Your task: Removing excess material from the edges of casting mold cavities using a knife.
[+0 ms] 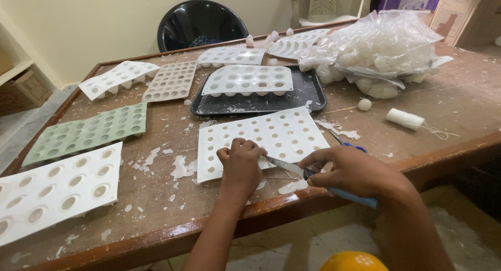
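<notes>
Knife [292, 169] in curled right fingers [318, 164]; left fingers [245, 145] bent, pressing white mould [282, 132].

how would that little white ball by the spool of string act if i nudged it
The small white ball would probably roll: it looks round and sits free on the flat wooden table, apart from the spool of white string. It likely weighs little, being small. If it is wax like the flakes scattered about, it may dent or chip.
</notes>
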